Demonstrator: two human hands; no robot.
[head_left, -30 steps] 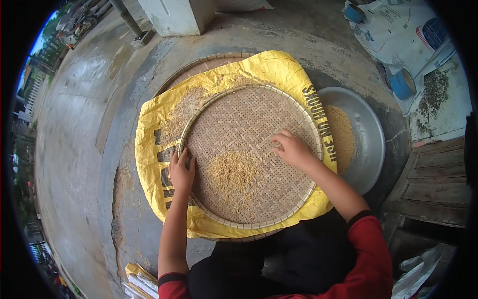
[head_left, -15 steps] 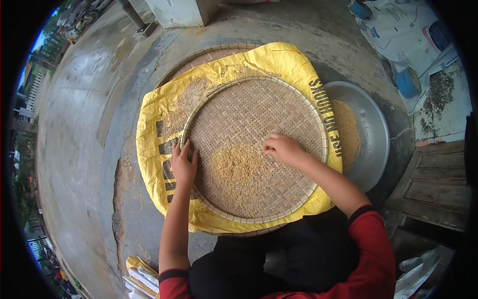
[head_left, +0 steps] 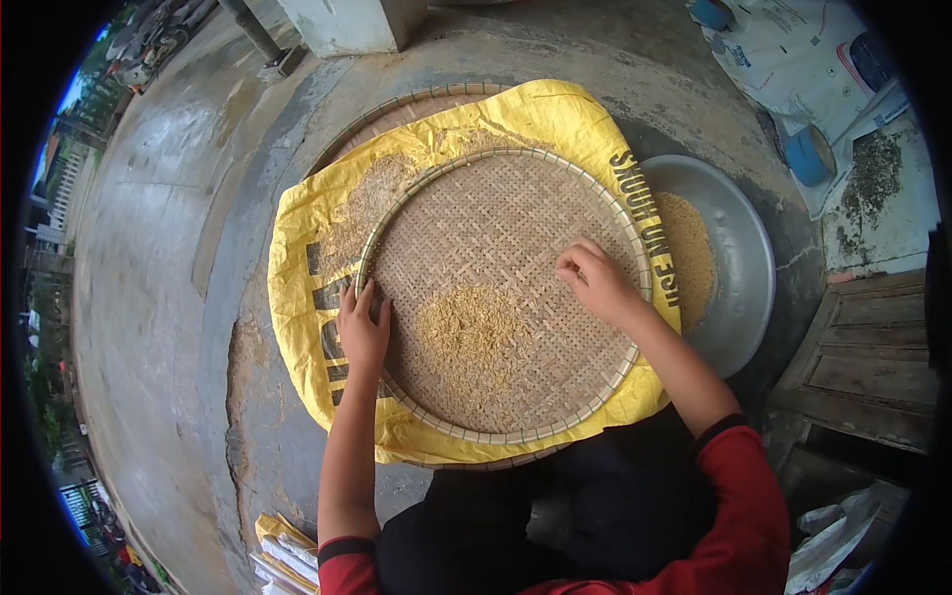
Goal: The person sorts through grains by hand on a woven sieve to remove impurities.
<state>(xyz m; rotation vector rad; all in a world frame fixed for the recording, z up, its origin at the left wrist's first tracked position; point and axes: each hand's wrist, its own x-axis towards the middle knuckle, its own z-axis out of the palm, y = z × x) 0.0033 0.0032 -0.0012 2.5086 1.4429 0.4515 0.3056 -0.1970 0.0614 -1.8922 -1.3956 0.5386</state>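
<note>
A round woven bamboo winnowing tray (head_left: 516, 213) lies over a yellow sack (head_left: 297, 238). On its weave a loose pile of unhusked rice grains (head_left: 466, 332) sits left of centre. My left hand (head_left: 363, 325) grips the tray's left rim, thumb inside and fingers over the edge. Above the tray's right side is my right hand (head_left: 595, 280), its thumb and fingertips pinched together to the right of the pile. Whatever the pinch holds, if anything, is too small to make out.
A metal basin (head_left: 746, 268) with grain (head_left: 694, 263) stands right of the sack. Under the sack shows another woven tray (head_left: 397, 117), with husks (head_left: 372, 198) scattered on the sack. A wooden cabinet (head_left: 873, 342) is at the right, a pillar (head_left: 347, 25) at the back.
My right hand has moved away from the rice pile, to the right and slightly up, still pinched. My left hand stays on the rim.
</note>
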